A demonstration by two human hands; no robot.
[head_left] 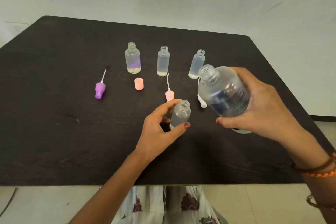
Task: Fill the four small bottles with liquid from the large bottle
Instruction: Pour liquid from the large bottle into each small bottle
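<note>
My right hand (261, 107) grips the large clear bottle (223, 92), uncapped and tilted with its mouth up and to the left. My left hand (160, 129) holds a small open bottle (181, 113) upright on the dark table (54, 114), just left of and below the large bottle's mouth. Three more small open bottles stand in a row behind: one with purple marks (133, 58), a middle one (163, 61) and a right one (196, 64), each with a little pale liquid at the bottom.
Loose tops lie on the table: a purple spray head (100, 88) at the left, a pink cap (139, 84), a pink spray head (169, 94) and a white piece (202, 102) partly hidden behind the large bottle. The table's near edge runs by my lap.
</note>
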